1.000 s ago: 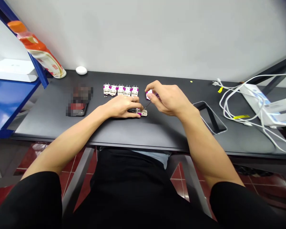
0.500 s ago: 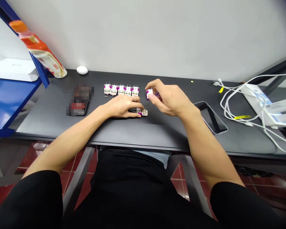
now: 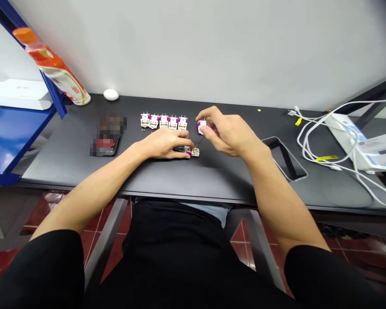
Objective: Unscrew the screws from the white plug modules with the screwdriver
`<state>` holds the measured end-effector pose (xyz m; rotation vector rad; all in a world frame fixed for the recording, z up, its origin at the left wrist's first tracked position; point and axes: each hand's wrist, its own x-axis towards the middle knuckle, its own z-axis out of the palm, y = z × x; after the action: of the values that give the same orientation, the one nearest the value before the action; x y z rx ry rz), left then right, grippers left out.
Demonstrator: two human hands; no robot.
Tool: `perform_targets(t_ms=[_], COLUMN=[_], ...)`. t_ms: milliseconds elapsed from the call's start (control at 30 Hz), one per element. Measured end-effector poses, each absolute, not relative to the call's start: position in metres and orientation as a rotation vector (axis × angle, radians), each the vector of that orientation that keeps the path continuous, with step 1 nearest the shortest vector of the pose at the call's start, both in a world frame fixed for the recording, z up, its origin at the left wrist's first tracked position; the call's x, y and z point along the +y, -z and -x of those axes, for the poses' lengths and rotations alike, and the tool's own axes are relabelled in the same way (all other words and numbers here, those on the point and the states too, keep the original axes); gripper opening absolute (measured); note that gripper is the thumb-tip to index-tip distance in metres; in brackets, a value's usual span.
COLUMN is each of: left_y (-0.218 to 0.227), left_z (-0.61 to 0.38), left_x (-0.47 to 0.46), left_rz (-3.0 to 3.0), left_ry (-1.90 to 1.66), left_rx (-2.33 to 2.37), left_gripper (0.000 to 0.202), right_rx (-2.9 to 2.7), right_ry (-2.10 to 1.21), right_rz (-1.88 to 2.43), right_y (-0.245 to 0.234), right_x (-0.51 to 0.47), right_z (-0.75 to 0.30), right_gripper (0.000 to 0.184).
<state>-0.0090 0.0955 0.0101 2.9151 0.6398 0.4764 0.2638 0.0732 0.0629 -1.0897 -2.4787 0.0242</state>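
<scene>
Pressed to the tabletop, a small white and purple plug part (image 3: 195,152) is pinched between the thumb and fingers of my left hand (image 3: 167,142). My right hand (image 3: 230,133) is closed on a screwdriver (image 3: 200,140). Its thin dark shaft slants down left, the tip at the plug part; the handle is mostly hidden by my fingers. Just behind those fingertips stands one white and purple plug (image 3: 201,125), partly covered. Several similar plugs (image 3: 164,121) stand in a row beyond my left hand, pins upward. Tiny screws (image 3: 143,129) lie before the row's left end.
At the left lie a dark, partly blurred object (image 3: 106,137) and a white oval item (image 3: 111,95). An orange and white bottle (image 3: 58,71) leans by the blue shelf. To the right are a clear case (image 3: 286,159), coiled white cables (image 3: 305,141) and white boxes (image 3: 357,141).
The fingers of my right hand have shifted very slightly around the screwdriver. My left hand and the plug part stay where they were.
</scene>
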Motion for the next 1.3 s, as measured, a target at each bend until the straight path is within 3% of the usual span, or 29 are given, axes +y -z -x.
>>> perform_targets(t_ms=[633, 867, 1067, 1300], left_y=[-0.0101, -0.0102, -0.0104, -0.0098], left_z=[0.0090, 0.0090, 0.0092, 0.0098], left_x=[0.0958, 0.0961, 0.0960, 0.0965], left_rz=[-2.893, -2.904, -2.929, -2.932], left_ry=[-0.509, -0.510, -0.483, -0.501], left_rx=[0.647, 0.645, 0.644, 0.641], left_gripper=[0.030, 0.031, 0.035, 0.034], right_rx=[-2.481, -2.472, -2.476, -2.482], right_ry=[0.014, 0.042, -0.032, -0.034], right_rz=[1.004, 1.067, 0.962, 1.121], right_y=[-0.0618, -0.0622, -0.0632, -0.0638], right_x=[0.0728, 0.0734, 0.0710, 0.0713], right_z=[-0.2632, -0.2624, -0.2614, -0.2619], right_gripper=[0.037, 0.029, 0.035, 0.033])
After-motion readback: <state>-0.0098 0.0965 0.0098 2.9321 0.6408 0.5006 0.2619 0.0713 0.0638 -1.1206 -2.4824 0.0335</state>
